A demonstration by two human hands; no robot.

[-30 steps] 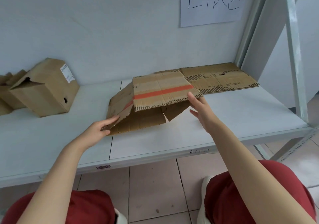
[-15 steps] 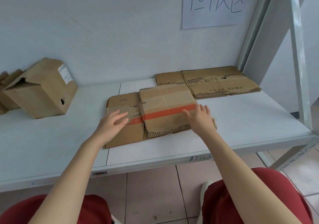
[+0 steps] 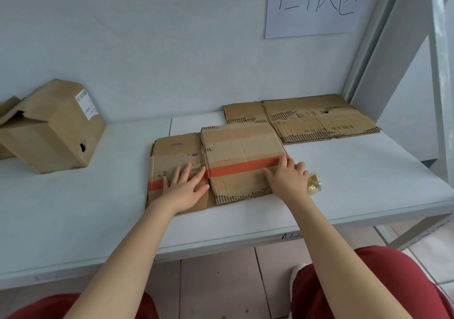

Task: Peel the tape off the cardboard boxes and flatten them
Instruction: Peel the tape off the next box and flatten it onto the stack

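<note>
A flattened cardboard box (image 3: 235,146) lies on the white shelf (image 3: 356,186), with a strip of orange tape (image 3: 243,167) running across it. My left hand (image 3: 184,188) rests flat on its left panel, fingers spread, covering part of the tape. My right hand (image 3: 287,178) presses palm-down on the right edge of the box, fingertips at the tape's right end. Neither hand holds anything. A crumpled wad of clear tape (image 3: 313,186) sits on the shelf just right of my right hand.
Another flattened box (image 3: 307,119) lies at the back right against the wall. An upright, unflattened box (image 3: 51,127) with a white label stands at the left, more cardboard behind it. A paper sign (image 3: 312,4) hangs on the wall. A metal shelf post (image 3: 439,72) rises at the right.
The box was half-folded and raised a second ago; both hands have pushed it down flat onto the shelf and now press on it.
</note>
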